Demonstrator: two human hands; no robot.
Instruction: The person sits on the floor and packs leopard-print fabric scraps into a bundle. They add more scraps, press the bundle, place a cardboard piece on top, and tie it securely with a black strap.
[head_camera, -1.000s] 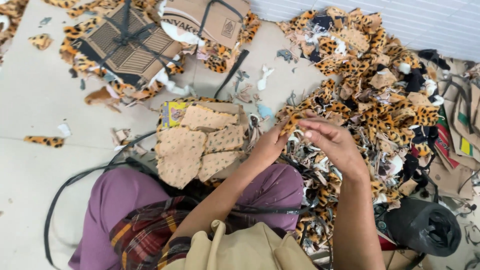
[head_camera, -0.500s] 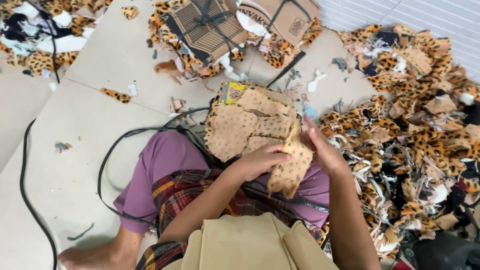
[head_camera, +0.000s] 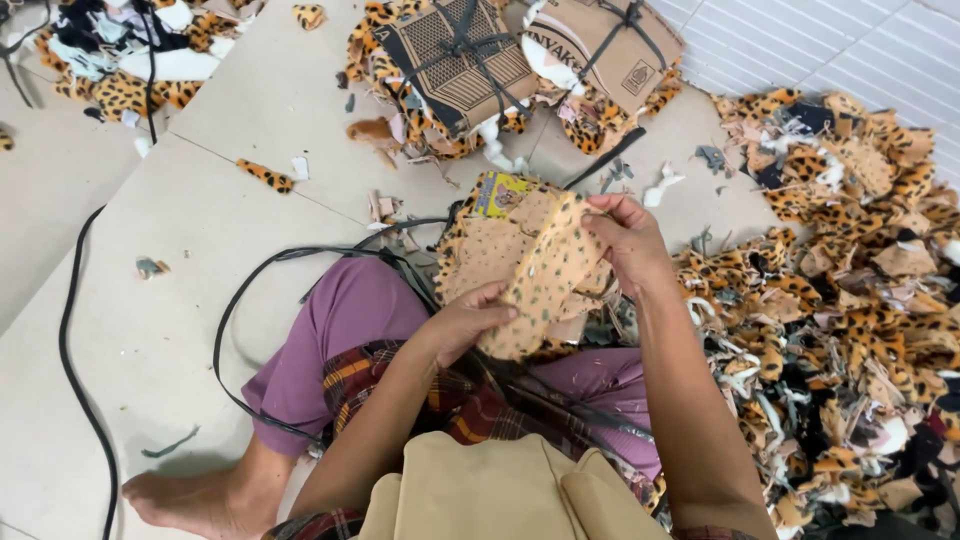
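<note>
Between both hands' fingers (head_camera: 500, 312), spotted fabric piece (head_camera: 545, 285) — pinched, tilted

Both forearms reach forward from the bottom of the view, converging over the lap. The left hand (head_camera: 462, 322) is lower, fingers curled with the thumb pressed on top in a pinch. The right hand (head_camera: 628, 240) is raised higher and further forward, fingers bent inward, gripping from above

tan spotted fabric piece (head_camera: 545, 285); purple trousers (head_camera: 350, 320); leopard-print scrap pile (head_camera: 850, 300); black cord (head_camera: 75, 390).
</note>
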